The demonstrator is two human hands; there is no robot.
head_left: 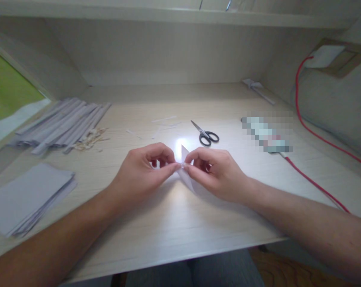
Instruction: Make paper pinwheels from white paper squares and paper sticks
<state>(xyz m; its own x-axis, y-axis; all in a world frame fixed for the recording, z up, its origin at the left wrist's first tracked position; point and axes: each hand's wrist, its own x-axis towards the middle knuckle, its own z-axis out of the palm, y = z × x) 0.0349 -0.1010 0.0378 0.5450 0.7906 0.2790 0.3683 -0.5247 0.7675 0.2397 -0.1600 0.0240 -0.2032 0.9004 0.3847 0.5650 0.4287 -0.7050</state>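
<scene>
Over the middle of the desk, both hands meet at a small piece of white paper (186, 181) that looks gathered at its centre. My left hand (147, 165) is closed, pinching it between thumb and fingers from the left. From the right, my right hand (214, 171) pinches the same paper, its fingertips almost touching those of the left. Parts of the paper flare out above and below the pinch; the rest is hidden by the fingers. Just beyond the right hand lies a pair of scissors (204, 133) with black handles.
Rolled paper tubes (66, 123) lie at the left, beside a pile of rubber bands (92, 139). Nearer is a stack of paper sheets (30, 195). Thin paper strips (165, 123) lie behind the hands. At right, a blurred-out device (265, 133) joins a red cable (318, 185).
</scene>
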